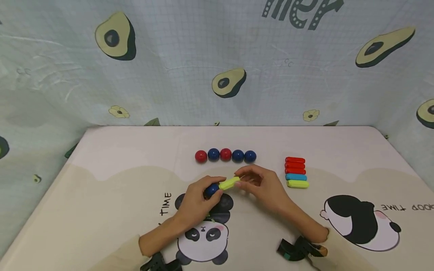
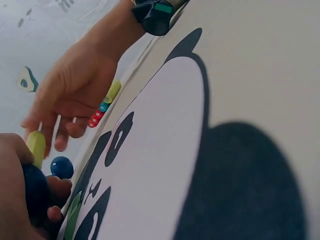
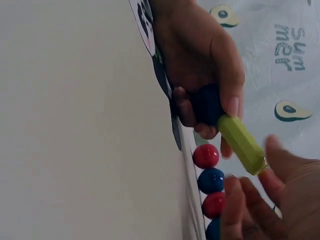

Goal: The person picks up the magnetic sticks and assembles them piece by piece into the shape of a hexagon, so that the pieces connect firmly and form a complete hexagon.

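Observation:
My left hand (image 1: 200,197) grips a glossy dark blue ball (image 1: 211,190) over the printed panda. Out of the ball points a short yellow stick (image 1: 229,183), its near end against the ball, with the left thumb and forefinger at that joint. My right hand (image 1: 259,184) is at the stick's far end, fingers bent and spread around the tip. In the right wrist view the thumb and fingers stand apart beside the yellow stick (image 3: 242,145). From the left wrist view, the ball (image 2: 35,190) is partly hidden by the left fingers.
Behind the hands runs a row of red and blue balls (image 1: 225,154). To the right lies a stack of short sticks, with red ones (image 1: 295,165), a blue one (image 1: 296,177) and a yellow one (image 1: 298,184). An avocado-print curtain (image 1: 183,45) hangs behind the table (image 1: 112,150).

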`<state>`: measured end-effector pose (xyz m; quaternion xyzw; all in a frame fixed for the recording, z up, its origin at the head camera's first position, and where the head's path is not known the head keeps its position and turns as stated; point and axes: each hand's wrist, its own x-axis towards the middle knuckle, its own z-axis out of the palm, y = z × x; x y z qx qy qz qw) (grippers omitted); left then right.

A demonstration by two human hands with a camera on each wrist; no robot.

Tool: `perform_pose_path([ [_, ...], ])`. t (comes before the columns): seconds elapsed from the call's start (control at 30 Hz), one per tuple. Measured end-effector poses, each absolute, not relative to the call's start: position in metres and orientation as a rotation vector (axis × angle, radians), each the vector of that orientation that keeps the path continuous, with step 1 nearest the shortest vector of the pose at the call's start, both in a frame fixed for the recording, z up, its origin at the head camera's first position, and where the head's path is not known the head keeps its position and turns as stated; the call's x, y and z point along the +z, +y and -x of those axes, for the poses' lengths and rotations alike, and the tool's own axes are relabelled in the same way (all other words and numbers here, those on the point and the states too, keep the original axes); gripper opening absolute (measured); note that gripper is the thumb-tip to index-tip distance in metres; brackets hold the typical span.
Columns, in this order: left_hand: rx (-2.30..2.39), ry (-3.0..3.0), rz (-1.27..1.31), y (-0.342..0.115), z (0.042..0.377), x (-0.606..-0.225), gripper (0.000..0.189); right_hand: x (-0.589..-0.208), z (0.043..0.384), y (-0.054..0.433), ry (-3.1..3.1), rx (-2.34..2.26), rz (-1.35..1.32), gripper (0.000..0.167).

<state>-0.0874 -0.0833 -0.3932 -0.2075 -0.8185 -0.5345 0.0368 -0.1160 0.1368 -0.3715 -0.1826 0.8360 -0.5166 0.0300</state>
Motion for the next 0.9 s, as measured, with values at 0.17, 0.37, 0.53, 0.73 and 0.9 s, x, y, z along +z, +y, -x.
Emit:
perform_pose_path([
  [0.17,-1.69,-2.475,0.603,-0.084,0.087,-0.391,0.034,-0.366,0.124,0.143,2.744,-1.675,0.625,0.023],
  [0.37,-1.72,-2.456,0.59,-0.084,0.087,-0.392,0.033,-0.367,0.138,0.147,2.927,-1.597,0.502,0.032],
  [0.53,-1.784,-2.48,0.513,-0.084,0.085,-0.389,0.028,-0.376,0.147,0.149,2.96,-1.42,0.446,0.044],
  [0.73,-1.846,-2.476,0.493,-0.084,0.084,-0.389,0.031,-0.382,0.147,0.147,2.946,-1.306,0.455,0.047],
  [0.9,-1.818,-2.493,0.506,-0.084,0.085,-0.388,0.032,-0.381,0.147,0.145,2.953,-1.343,0.36,0.038],
])
